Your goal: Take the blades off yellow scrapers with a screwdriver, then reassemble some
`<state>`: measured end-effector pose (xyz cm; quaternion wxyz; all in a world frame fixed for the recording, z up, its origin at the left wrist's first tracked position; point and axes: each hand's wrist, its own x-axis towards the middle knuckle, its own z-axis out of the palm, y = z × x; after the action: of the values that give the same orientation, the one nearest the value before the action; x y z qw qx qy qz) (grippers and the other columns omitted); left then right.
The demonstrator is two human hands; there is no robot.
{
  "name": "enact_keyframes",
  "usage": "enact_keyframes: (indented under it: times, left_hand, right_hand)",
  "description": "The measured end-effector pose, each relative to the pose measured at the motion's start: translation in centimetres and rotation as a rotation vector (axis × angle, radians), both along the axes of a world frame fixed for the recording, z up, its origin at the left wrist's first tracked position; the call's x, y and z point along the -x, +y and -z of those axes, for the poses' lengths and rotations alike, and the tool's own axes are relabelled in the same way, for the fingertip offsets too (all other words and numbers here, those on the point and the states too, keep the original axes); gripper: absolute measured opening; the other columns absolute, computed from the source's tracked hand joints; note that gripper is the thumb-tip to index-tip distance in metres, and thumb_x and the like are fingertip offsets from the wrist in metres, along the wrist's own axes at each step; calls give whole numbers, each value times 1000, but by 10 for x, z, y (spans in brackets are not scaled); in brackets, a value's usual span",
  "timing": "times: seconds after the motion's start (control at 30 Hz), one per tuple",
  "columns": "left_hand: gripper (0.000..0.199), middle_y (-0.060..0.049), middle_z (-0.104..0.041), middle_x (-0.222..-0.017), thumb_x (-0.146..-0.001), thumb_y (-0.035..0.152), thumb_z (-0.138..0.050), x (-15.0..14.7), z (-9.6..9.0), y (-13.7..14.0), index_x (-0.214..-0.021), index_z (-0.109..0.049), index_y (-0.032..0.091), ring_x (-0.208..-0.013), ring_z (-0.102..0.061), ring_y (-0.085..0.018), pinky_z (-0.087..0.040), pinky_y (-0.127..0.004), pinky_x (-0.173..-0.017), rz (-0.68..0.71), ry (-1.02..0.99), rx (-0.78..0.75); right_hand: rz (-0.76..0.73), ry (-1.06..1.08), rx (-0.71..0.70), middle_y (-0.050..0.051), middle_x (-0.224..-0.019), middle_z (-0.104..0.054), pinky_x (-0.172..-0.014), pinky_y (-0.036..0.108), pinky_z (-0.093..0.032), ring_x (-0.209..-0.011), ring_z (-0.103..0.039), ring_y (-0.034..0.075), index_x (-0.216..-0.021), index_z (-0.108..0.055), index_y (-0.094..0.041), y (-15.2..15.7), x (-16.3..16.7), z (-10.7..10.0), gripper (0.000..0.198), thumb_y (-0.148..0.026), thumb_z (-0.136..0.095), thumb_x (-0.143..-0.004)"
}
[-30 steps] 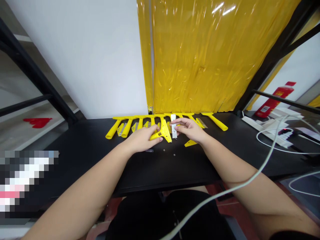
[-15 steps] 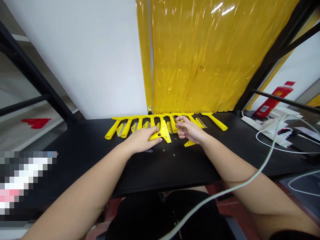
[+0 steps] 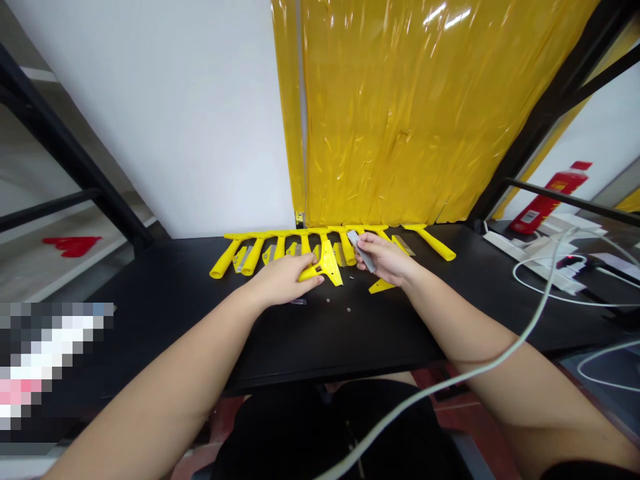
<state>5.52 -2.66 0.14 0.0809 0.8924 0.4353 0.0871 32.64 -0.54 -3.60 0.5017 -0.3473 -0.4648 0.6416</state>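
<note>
My left hand (image 3: 283, 280) is closed round the handle of a yellow scraper (image 3: 330, 264), its wide, holed head angled to the right over the black table. In my right hand (image 3: 387, 259) a flat grey metal blade (image 3: 362, 251) is pinched between thumb and fingers, apart from the scraper. Beneath the right wrist lies a yellow triangular plate (image 3: 380, 286). Two small nut-like rings (image 3: 349, 309) and a tiny screw-like piece (image 3: 351, 277) rest near the hands. Behind them runs a row of several yellow scrapers (image 3: 254, 256), with yellow plates and blades lying between their handles.
A yellow plastic curtain (image 3: 400, 120) and a white panel (image 3: 200, 120) rise behind the table (image 3: 330, 347). At right are a red bottle (image 3: 550, 199) and a white power strip (image 3: 535, 263). A pale cable (image 3: 465, 383) crosses in front of my right forearm.
My right hand has turned, so the blade's flat grey face now shows towards me. My left hand and the yellow scraper have stayed in place.
</note>
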Motion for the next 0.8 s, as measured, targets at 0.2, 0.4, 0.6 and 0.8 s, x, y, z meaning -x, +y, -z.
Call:
enact_keyframes:
  times: [0.2,0.4,0.6,0.8]
  left_hand:
    - [36,-6,-71,-96,-101,58,-49,0,1,0,-105,-58,22,-82,-67,-27,-41,-34,-65,1,9,-8]
    - [37,-6,-72,-100,-101,59,-49,-4,3,-2,-107,-59,24,-86,-68,-27,-42,-34,-66,10,35,-9]
    - [35,-6,-70,-94,-101,57,-49,-6,1,-6,-106,-60,24,-83,-66,-26,-41,-33,-65,40,46,-26]
    - [35,-6,-70,-94,-102,57,-49,-6,0,-8,-104,-61,24,-81,-66,-26,-40,-33,-64,42,60,-44]
  right_hand:
    - [35,-61,-14,-3,-76,-63,-62,24,-52,-67,-59,11,-86,-60,-21,2,-1,3,40,-34,-94,-71]
    - [-35,-187,-75,-6,-68,-62,-51,22,-48,-55,-55,9,-87,-57,-21,-4,13,5,46,-44,-93,-71]
    - [-19,-297,-170,-8,-63,-60,-43,21,-42,-45,-50,8,-89,-55,-23,-6,27,11,36,-43,-84,-80]
    - [-30,-334,-123,-4,-70,-63,-48,22,-49,-53,-57,11,-89,-55,-22,-7,28,11,30,-39,-80,-85]
